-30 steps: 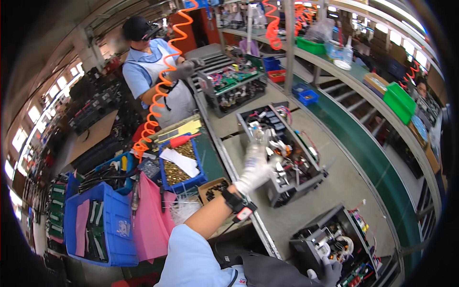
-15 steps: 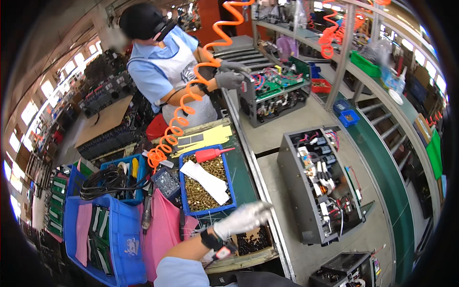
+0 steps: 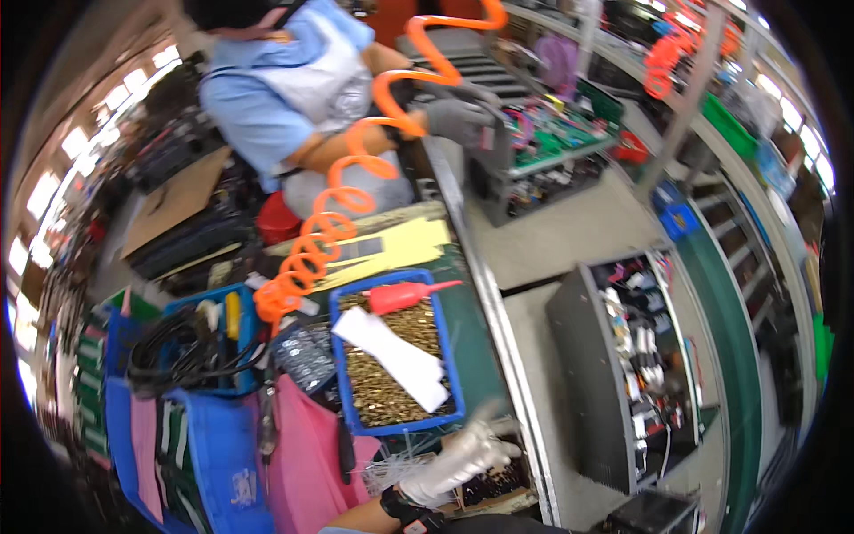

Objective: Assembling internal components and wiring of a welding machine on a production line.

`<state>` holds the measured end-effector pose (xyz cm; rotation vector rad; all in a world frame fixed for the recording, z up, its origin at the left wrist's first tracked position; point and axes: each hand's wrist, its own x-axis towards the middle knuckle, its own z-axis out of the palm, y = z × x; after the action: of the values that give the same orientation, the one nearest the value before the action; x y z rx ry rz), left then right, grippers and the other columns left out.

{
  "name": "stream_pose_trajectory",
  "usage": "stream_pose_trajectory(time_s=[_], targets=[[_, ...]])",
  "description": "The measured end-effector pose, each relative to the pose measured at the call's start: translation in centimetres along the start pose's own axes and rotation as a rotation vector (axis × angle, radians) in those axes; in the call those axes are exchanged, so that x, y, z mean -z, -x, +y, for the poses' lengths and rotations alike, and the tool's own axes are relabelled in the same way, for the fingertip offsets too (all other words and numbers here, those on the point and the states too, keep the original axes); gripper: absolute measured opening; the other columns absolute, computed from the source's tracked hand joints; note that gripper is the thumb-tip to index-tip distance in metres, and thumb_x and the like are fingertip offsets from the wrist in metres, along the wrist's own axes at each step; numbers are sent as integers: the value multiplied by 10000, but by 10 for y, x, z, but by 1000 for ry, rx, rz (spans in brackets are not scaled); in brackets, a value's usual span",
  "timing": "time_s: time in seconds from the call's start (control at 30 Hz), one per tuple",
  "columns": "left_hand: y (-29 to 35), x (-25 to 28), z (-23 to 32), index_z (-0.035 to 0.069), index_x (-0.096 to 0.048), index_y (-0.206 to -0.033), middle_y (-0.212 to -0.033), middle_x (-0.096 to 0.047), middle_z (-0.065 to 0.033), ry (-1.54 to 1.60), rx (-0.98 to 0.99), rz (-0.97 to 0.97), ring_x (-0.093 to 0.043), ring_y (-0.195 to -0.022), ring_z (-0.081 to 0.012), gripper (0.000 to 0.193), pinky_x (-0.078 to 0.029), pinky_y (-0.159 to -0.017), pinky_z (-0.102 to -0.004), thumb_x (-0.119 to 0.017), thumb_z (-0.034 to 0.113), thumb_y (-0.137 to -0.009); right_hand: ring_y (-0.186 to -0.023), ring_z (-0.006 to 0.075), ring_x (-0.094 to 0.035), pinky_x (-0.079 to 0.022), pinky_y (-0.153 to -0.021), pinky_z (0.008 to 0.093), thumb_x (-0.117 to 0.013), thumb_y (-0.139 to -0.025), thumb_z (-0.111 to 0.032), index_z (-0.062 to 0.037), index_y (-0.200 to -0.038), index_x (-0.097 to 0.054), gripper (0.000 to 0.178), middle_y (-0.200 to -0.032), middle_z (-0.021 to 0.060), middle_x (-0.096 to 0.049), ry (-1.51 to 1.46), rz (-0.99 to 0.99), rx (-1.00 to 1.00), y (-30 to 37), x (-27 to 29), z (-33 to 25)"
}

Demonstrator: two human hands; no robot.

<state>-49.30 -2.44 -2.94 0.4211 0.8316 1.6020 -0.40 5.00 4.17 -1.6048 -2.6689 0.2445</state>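
Observation:
My left hand [image 3: 458, 463], in a white glove with a dark band at the wrist, reaches in from the lower edge. Its fingers look spread, though motion blurs them, and nothing shows in them. Under and beside it lies a tray of small black parts [image 3: 498, 481], partly covered by the hand. White cable ties [image 3: 391, 472] lie just left of the hand. Beyond it stands a blue bin of brass-coloured fasteners [image 3: 382, 383], with a white paper strip [image 3: 391, 358] and a red pointed bottle [image 3: 402, 297] on top. My right hand is out of view.
To the right stands a dark metal case with wiring [image 3: 587, 374]. A co-worker's gloved hand [image 3: 458, 120] touches another opened unit [image 3: 551, 160]. An orange coiled hose [image 3: 356, 196] hangs across. Pink sheet [image 3: 307, 445] and blue bins [image 3: 227, 445] lie left.
The view has shifted, so the bins and case sit lower in the picture. My left hand has moved down over the black parts, and its fingers have spread. The co-worker stays at the far unit.

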Motion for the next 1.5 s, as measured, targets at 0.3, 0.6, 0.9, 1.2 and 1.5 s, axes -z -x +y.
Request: stream_pose_trajectory(time_s=[0.3, 0.6, 0.9, 1.2, 1.5], targets=[[-26, -42, 18, 190, -7, -1506, -1386, -416, -152, -187, -26, 156, -604, -982, -429, 762, -579, -811, -532, -501, 392, -962, -964, 363, -563, -492, -806, 452, -855, -561, -408, -70, -1022, -575, 636, -1044, 173, -553, -92, -91, -303, 14, -31, 40], [-19, -18, 84, 83, -338, -1279, -1118, -561, -117, -429, -709, 637, -626, -912, -232, 453, -539, -768, -354, -472, 387, -970, -709, 278, -637, -503, -610, 399, -807, -613, -447, -136, -850, -660, 417, -780, 84, -615, -43, 26, -151, 20, -31, 29], [-7, -120, -9, 55, -331, -1447, -1331, -508, -146, -570, 702, -709, -568, -1103, -191, 708, -458, -918, -296, -579, 462, -923, -716, 282, -634, -488, -588, 406, -786, -627, -374, -141, -868, -670, 354, -752, 84, -629, -132, 53, -115, 1, -22, 16], [30, -104, 30, -17, -389, -1380, -1044, -650, -180, -146, 1, -317, -653, -790, -182, 833, -522, -718, -261, -607, 584, -846, -777, 294, -631, -484, -654, 420, -779, -643, -334, -149, -996, -651, 417, -838, 93, -636, -70, 116, -170, 20, -25, 11], [10, -166, 28, 77, -275, -1458, -1168, -583, -220, 374, -86, -575, -601, -1004, -275, 627, -536, -739, -377, -518, 366, -957, -820, 310, -637, -495, -675, 451, -672, -775, -319, -135, -977, -617, 279, -843, 110, -646, -128, 10, -152, 6, -12, 10]])
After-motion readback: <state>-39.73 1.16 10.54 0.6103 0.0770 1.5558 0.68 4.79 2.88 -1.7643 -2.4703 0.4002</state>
